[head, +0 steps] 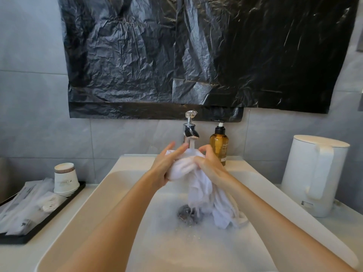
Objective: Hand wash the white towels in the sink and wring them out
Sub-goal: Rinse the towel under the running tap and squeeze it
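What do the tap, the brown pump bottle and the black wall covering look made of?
Silver tap: polished, likely chromed metal, with mirror reflections. Amber pump bottle: translucent glass or plastic, unclear which; glossy, with a black plastic-looking pump. Black sheet on the wall: thin plastic film, probably bin-bag material, crinkled with shiny creases.

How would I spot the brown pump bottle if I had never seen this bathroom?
Find the white sink under the black plastic sheet, then the chrome tap at its back edge. The bottle stands just right of that tap. It alone is amber and see-through, with a black pump on top; the kettle further right is plain white.
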`<state>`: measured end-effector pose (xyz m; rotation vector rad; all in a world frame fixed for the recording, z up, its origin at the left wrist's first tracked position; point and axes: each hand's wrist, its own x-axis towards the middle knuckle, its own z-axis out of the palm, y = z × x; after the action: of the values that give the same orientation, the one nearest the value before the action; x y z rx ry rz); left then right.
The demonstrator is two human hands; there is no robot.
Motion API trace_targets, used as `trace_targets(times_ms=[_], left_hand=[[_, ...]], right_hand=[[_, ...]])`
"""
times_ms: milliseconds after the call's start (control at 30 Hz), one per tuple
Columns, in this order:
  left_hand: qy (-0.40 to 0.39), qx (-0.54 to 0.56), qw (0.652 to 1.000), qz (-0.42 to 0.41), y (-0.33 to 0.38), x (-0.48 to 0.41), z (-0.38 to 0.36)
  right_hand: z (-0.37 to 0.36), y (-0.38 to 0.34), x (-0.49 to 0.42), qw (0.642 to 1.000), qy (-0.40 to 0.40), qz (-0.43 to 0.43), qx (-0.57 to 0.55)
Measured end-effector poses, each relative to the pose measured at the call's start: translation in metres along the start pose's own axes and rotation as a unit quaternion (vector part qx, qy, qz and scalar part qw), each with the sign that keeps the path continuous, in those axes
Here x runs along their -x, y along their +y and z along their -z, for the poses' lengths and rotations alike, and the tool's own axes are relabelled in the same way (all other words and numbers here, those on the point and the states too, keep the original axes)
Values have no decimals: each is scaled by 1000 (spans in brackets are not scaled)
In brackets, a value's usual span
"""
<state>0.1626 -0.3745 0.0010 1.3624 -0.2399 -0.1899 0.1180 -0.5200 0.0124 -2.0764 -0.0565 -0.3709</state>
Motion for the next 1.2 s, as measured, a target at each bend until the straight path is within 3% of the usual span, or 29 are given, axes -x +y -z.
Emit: trace_targets(times_ms=[100, 233, 333, 500, 567, 633, 767, 867, 1033, 1200], left_hand=[[-11, -10, 1000, -11, -6, 1, -15], [93, -65, 992, -57, -13, 2, -44], [190, -143, 967, -94, -18, 2, -52], [236, -299, 923, -63, -8, 0, -43], [268, -405, 870, -84, -10, 4, -40], [226, -496, 826, -144, -18, 5, -35], [170, -464, 862, -115, -20, 9, -31], [80, -424, 899, -80, -17, 7, -25], [-49, -320, 935, -145, -16, 10, -25], [-122, -165, 979, -4, -21, 11, -21]], right_hand=[[-9, -1, 3, 998, 58, -5, -1], [-16, -2, 0, 985, 168, -31, -30], [-22, 4, 1, 982, 189, -23, -5], [-30, 7, -3, 976, 176, 15, 127], [-27, 7, -1, 972, 175, 67, 144], [-23, 9, 2, 964, 165, 112, 175], [-17, 10, 4, 951, 121, 124, 257], [-11, 8, 1, 957, 109, 58, 261], [4, 8, -10, 990, 105, -64, 65], [12, 4, -11, 988, 69, -101, -90]])
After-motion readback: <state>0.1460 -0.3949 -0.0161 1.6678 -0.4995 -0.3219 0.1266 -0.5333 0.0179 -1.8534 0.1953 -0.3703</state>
